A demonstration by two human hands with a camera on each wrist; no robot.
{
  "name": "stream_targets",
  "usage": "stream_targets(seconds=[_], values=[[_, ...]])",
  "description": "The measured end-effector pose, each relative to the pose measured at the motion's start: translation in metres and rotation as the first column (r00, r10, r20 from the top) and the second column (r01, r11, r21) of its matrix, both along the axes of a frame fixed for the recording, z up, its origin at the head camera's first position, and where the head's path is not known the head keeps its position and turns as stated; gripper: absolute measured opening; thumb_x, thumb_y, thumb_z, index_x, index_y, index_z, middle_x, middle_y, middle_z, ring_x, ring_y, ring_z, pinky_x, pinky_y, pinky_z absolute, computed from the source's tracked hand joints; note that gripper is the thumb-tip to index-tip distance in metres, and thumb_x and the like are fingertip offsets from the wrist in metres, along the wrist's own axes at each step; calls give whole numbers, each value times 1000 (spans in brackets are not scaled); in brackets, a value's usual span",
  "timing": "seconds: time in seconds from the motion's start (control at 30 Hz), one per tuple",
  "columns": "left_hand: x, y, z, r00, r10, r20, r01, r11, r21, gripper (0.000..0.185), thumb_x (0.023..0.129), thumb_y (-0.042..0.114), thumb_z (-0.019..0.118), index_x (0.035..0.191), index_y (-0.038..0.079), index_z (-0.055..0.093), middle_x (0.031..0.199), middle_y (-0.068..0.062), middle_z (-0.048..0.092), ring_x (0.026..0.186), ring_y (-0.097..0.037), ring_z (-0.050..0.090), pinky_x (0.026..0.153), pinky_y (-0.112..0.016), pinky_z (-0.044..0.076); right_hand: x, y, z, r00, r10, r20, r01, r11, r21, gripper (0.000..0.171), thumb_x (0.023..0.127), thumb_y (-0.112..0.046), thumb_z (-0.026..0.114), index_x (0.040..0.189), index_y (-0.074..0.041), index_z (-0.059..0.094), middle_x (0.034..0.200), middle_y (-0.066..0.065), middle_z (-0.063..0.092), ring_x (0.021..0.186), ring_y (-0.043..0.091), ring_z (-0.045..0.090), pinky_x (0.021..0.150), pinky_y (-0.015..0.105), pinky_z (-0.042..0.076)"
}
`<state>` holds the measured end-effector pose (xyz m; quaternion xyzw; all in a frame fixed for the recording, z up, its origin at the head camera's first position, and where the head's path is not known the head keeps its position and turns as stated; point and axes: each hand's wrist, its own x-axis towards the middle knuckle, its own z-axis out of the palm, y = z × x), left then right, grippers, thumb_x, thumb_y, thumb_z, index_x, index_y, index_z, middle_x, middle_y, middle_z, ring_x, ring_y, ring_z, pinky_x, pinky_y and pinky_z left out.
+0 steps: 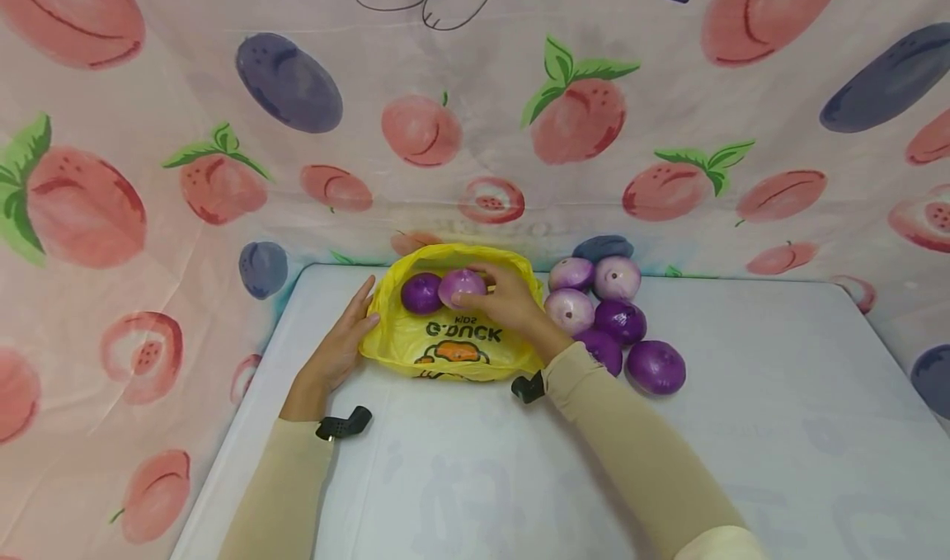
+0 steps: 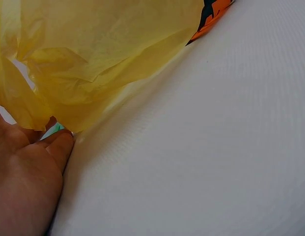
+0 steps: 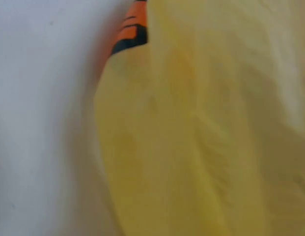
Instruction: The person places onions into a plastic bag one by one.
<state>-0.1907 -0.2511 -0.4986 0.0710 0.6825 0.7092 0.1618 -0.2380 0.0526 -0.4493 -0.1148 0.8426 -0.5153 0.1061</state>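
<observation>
A yellow plastic bag (image 1: 397,350) with a duck print lies on the table, its mouth spread wide. Inside it sits a dark purple onion (image 1: 420,296). My right hand (image 1: 512,300) reaches over the bag and grips a lighter purple onion (image 1: 460,286) beside that one. At the bag's left rim is my left hand (image 1: 343,341), its fingers extended and the thumb touching the edge. The left wrist view shows this hand (image 2: 27,172) close against the yellow plastic. Only the bag (image 3: 191,137) and the table appear in the right wrist view; the hand is out of frame there.
Several purple onions (image 1: 621,321) are grouped on the white table (image 1: 764,428), just right of the bag, partly behind the right forearm. A fruit-patterned cloth (image 1: 475,65) hangs behind and left of the table.
</observation>
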Motion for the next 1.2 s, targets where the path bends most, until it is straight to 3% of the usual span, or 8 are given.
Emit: stream_targets(seconds=[0.53, 0.73, 1.2], values=[[0, 1, -1, 1000, -1, 4, 1, 1000, 19, 71, 109, 31, 49, 164, 40, 5, 174, -3, 5, 158, -26, 14, 128, -51, 9, -4, 4, -18, 998, -7, 57, 6, 1000, 17, 71, 90, -36, 78, 151, -16, 46, 143, 16, 55, 127, 34, 56, 107, 49, 49], [0, 1, -3, 1000, 6, 3, -6, 1000, 12, 69, 108, 32, 50, 162, 46, 9, 174, -3, 4, 159, -26, 12, 128, -51, 9, -6, 6, -21, 999, 21, 42, -25, 996, 89, 71, 91, -38, 78, 151, -17, 46, 145, 14, 56, 128, 33, 57, 109, 50, 47], [-1, 0, -3, 1000, 2, 1, -2, 1000, 2, 69, 109, 31, 48, 162, 46, 8, 174, -2, 4, 159, -27, 12, 128, -52, 10, -7, 3, -17, 998, 57, 25, -61, 979, 195, 74, 93, -42, 74, 156, -21, 41, 151, 10, 52, 134, 33, 53, 115, 50, 42]])
